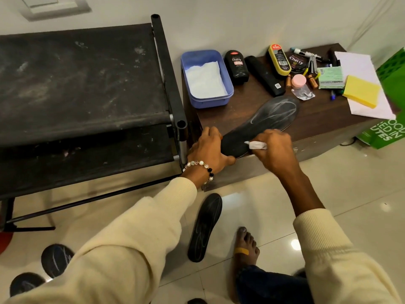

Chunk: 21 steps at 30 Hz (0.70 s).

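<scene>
A black shoe insole (pixel 266 121) with white streaks lies slantwise on the dark wooden table (pixel 241 104), its heel end over the front edge. My left hand (pixel 208 149), wearing a bead bracelet, grips the heel end. My right hand (pixel 275 148) pinches a small white tissue (pixel 257 145) and presses it on the insole near the heel. A blue tub (pixel 228 84) holding white tissue (pixel 205 81) stands at the table's back left.
A black shoe rack (pixel 87 84) stands to the left. Shoe polish bottles, a brush, batteries, a pink jar, sticky notes and paper crowd the table's back. Another insole (pixel 205 227) lies on the tiled floor by my bare foot (pixel 246 244). A green bag (pixel 390 119) stands at right.
</scene>
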### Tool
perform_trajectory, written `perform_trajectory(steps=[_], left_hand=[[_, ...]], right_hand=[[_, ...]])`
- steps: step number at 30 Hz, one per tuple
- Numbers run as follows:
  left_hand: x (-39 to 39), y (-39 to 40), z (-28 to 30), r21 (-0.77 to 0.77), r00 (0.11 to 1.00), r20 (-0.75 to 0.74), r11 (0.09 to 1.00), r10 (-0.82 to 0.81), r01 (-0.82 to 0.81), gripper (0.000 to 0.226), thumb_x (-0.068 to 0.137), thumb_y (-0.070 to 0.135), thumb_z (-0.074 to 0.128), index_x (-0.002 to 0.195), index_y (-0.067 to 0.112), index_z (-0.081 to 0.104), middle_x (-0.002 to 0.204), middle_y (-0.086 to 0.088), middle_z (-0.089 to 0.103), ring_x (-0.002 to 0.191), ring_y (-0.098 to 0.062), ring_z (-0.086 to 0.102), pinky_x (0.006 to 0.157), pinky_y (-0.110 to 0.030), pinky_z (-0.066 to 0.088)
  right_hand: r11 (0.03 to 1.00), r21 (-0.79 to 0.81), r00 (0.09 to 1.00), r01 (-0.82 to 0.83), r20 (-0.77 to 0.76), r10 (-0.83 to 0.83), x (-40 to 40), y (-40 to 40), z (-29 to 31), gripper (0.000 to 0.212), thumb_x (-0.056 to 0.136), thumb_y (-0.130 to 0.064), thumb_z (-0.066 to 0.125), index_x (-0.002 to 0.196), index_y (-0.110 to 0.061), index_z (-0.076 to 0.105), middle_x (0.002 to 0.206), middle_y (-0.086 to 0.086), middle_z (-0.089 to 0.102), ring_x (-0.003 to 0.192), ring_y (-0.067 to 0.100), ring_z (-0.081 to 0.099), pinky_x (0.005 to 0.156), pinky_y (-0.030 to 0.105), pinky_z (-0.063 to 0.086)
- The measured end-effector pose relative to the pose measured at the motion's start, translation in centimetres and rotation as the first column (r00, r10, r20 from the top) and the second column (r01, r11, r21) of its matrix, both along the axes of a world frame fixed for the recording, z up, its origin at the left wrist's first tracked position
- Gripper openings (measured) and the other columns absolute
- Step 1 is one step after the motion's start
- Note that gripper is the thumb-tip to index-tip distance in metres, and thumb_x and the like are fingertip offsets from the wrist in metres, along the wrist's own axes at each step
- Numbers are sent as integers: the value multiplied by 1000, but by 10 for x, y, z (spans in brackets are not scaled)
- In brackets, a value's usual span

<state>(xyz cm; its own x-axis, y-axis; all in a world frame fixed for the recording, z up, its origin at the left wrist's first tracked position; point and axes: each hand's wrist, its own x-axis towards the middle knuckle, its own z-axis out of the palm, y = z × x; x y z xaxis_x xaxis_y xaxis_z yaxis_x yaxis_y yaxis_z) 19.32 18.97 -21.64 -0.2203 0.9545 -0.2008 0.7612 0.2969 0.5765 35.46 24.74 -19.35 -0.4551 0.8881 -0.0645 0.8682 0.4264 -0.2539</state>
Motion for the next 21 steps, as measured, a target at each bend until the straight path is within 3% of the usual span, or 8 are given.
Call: perform_trajectory(steps=[3, 6, 9, 11, 13, 16, 18, 21], left_hand=[[0, 1, 1, -26, 1000, -18, 1000, 2, -3, 67, 67, 45, 82, 116, 18, 45, 121, -3, 44, 103, -24, 54, 82, -38, 50], [0, 2, 5, -59, 1000, -26, 998, 4, -6, 74, 65, 50, 81, 123, 22, 44, 127, -3, 43, 110, -26, 53, 91, -46, 49], [4, 3, 8, -40, 998, -60, 999, -17, 15, 88, 64, 59, 79, 134, 26, 39, 134, -4, 39, 116, -28, 51, 95, -48, 47], [8, 4, 7, -16, 993, -108, 999, -54, 52, 90, 66, 62, 77, 139, 25, 38, 133, -5, 38, 116, -29, 51, 96, -49, 47], [12, 6, 4, -21, 986, -147, 996, -85, 83, 87, 69, 60, 75, 140, 24, 39, 132, -5, 37, 116, -30, 51, 97, -48, 46], [14, 8, 2, -25, 979, -177, 995, -97, 94, 80, 73, 55, 74, 139, 23, 42, 131, -4, 37, 113, -30, 52, 97, -48, 46], [15, 9, 2, -21, 979, -182, 996, -93, 91, 77, 75, 53, 73, 139, 23, 43, 132, -4, 37, 111, -30, 53, 97, -48, 46], [15, 8, 4, -21, 977, -192, 996, -93, 90, 74, 75, 51, 73, 137, 23, 44, 131, -4, 37, 110, -29, 54, 97, -48, 45]], right_hand=[[976, 40, 964, 213, -174, -203, 15, 4, -1, 23, 88, -23, 66, 98, -3, 70, 97, 16, 68, 83, 24, 59, 73, 30, 45], [933, -106, 832, 343, -427, -354, 15, 3, 3, 26, 85, -22, 69, 107, -8, 69, 102, 11, 68, 90, 22, 60, 79, 34, 51], [890, -210, 729, 404, -514, -452, 13, 4, 1, 28, 83, -24, 71, 108, -12, 68, 102, 5, 66, 94, 18, 59, 79, 32, 52], [888, -225, 752, 401, -473, -459, 13, 5, 0, 29, 84, -26, 70, 107, -10, 68, 101, 7, 66, 96, 23, 61, 78, 33, 51], [927, -179, 851, 330, -369, -374, 12, 3, 2, 28, 86, -25, 68, 108, -7, 68, 103, 10, 65, 97, 25, 60, 79, 33, 48], [999, -47, 986, 19, -162, -26, 11, 0, 4, 24, 86, -16, 66, 109, -8, 70, 107, 15, 61, 99, 30, 56, 83, 35, 45], [990, -21, 988, -142, -56, 141, 13, 1, 2, 31, 84, -9, 67, 114, -7, 67, 111, 18, 58, 103, 33, 53, 88, 38, 44], [986, 25, 985, -166, 46, 165, 16, 4, 3, 34, 85, -4, 61, 119, -8, 65, 115, 18, 57, 110, 34, 49, 90, 36, 39]])
